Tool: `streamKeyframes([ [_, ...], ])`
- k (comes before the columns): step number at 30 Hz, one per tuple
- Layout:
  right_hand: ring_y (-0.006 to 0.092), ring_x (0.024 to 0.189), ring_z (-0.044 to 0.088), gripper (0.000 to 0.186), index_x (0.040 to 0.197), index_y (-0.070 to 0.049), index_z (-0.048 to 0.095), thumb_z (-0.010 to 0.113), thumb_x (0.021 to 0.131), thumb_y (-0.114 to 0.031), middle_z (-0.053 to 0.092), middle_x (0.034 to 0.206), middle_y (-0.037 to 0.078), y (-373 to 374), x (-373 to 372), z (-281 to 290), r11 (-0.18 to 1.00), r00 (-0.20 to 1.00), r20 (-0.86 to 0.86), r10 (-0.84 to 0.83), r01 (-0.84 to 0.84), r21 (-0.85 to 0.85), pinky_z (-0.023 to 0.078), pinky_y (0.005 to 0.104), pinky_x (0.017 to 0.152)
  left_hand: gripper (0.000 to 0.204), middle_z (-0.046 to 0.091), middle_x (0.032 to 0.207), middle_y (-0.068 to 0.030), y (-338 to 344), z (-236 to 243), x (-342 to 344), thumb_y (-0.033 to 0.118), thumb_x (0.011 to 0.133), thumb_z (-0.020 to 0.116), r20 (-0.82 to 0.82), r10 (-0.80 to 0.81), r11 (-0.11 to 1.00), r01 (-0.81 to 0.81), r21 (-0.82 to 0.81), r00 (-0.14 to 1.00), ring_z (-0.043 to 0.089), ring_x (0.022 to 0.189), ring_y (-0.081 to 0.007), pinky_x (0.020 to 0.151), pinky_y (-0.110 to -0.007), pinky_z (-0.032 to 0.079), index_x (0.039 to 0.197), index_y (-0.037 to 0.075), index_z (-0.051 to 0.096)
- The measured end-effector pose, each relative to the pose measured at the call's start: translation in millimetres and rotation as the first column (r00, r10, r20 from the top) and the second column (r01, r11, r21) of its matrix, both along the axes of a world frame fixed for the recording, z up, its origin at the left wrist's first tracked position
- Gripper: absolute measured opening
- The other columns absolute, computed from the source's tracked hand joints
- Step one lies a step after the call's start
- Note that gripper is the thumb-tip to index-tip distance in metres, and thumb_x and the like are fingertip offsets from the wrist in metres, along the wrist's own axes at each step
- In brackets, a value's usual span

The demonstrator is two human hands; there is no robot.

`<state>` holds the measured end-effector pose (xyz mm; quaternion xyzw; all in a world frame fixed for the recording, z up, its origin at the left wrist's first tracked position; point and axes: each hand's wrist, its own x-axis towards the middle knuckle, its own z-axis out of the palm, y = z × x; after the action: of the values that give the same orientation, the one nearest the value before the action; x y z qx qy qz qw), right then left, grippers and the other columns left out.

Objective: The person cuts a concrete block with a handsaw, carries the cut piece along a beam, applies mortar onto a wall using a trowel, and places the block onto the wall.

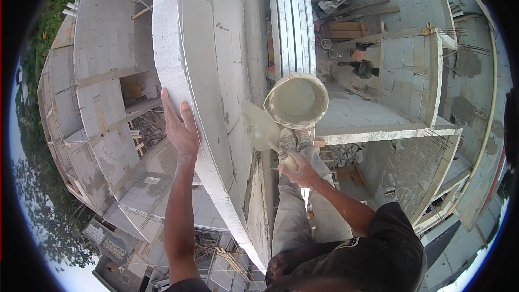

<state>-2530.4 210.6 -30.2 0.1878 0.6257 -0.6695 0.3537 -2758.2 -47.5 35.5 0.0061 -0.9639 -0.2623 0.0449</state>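
Spread along the outer edge of a pale block wall point(208, 97), my left hand point(181, 130) lies with fingers stretched out against the white block point(170, 38) on its top course. My right hand point(296, 167) is closed round the handle of a trowel point(258, 126). Its broad, mortar-smeared blade is tilted beside the wall's inner face; I cannot tell whether they touch. Just beyond it stands a round bucket point(298, 101) with grey, wet-looking mortar inside. A thin string point(184, 43) runs along the wall's outer top edge.
My shoes point(294, 139) stand on a narrow support, high over the rooms below. Metal planks point(294, 21) extend away beyond the bucket. Far down at right, another person point(365, 69) is among timber and buckets. Steep drops lie on both sides of the wall.
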Motion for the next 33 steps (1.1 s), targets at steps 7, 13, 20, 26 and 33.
streamKeyframes([
  [7, 0.0076, 0.050, 0.049, 0.039, 0.127, -0.004, 0.050, 0.058, 0.098, -0.029, 0.053, 0.073, 0.001, 49.7, -156.7, 76.4, 0.969, 0.966, -0.104, -0.238, 0.228, -0.099, 0.042, 0.0248, 0.046, 0.063, 0.041, 0.148, -0.0262, 2.0, -3.3, -2.0, 0.040, 0.102, 0.040, -0.007, -0.005, 1.000, 0.005, -0.006, 1.000, 0.045, 0.132, -0.0438, 0.107, -0.047, 0.039, 0.152, 0.002, 0.027],
  [13, 0.0263, 0.072, 0.065, 0.050, 0.126, -0.003, 0.053, 0.059, 0.094, -0.042, 0.064, 0.086, 0.015, 46.1, -344.8, 35.0, 0.901, 0.863, -0.500, 0.075, 0.156, 0.404, 0.051, 0.0392, 0.067, 0.064, 0.042, 0.146, -0.0277, 4.6, -8.4, -4.3, 0.037, 0.102, 0.042, -0.029, 0.026, 0.999, -0.027, -0.028, 0.999, 0.046, 0.131, -0.0441, 0.106, -0.047, 0.039, 0.152, 0.001, 0.025],
  [20, 0.0366, 0.104, 0.063, 0.056, 0.134, -0.013, 0.051, 0.062, 0.091, -0.047, 0.066, 0.108, 0.018, 12.8, -442.0, -9.9, 0.629, 0.684, -0.597, 0.419, 0.255, 0.734, 0.050, 0.0474, 0.088, 0.065, 0.047, 0.139, -0.0322, -1.5, -4.9, 1.1, 0.031, 0.100, 0.047, -0.020, 0.016, 0.999, -0.017, -0.048, 1.000, 0.053, 0.123, -0.0454, 0.100, -0.049, 0.041, 0.146, -0.010, 0.028],
  [26, 0.0338, 0.084, 0.064, 0.052, 0.137, -0.016, 0.044, 0.064, 0.090, -0.019, 0.051, 0.103, 0.011, 4.6, -450.5, -90.9, 0.380, 0.546, -0.537, 0.643, 0.382, 0.843, 0.055, 0.0438, 0.071, 0.067, 0.050, 0.134, -0.0330, 3.4, -5.8, -2.4, 0.033, 0.099, 0.048, 0.024, -0.015, 0.999, 0.016, -0.031, 1.000, 0.055, 0.117, -0.0459, 0.098, -0.050, 0.042, 0.145, -0.011, 0.029],
  [33, 0.0299, 0.081, 0.067, 0.064, 0.146, -0.018, 0.037, 0.056, 0.087, -0.002, 0.052, 0.105, 0.013, 21.8, -302.7, -164.0, 0.139, 0.783, -0.131, 0.608, 0.058, 0.989, 0.057, 0.0404, 0.066, 0.067, 0.051, 0.132, -0.0331, -8.0, 3.6, -1.0, 0.033, 0.099, 0.049, 0.008, -0.003, 1.000, 0.003, 0.000, 1.000, 0.056, 0.115, -0.0449, 0.099, -0.049, 0.041, 0.144, -0.013, 0.031],
])
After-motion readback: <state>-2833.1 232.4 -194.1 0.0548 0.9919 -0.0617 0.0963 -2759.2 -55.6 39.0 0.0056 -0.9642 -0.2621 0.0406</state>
